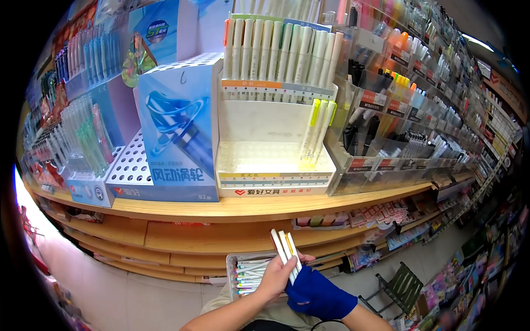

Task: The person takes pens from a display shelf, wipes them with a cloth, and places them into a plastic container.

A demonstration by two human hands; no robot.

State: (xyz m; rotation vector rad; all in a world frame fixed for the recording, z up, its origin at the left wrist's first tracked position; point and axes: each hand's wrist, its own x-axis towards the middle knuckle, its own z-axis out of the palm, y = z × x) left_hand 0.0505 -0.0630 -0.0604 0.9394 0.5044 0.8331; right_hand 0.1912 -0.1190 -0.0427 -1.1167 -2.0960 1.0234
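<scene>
White pens (285, 247), gripped at near centre by the bare left hand (279, 274) and the blue-gloved right hand (319, 292) before the wooden shelf (259, 206), warrant light, even pressure and parallel alignment.

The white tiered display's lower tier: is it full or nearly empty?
Nearly empty: the lower tier shows mostly bare slots, with only a few yellow-capped white markers at its right end.
</scene>
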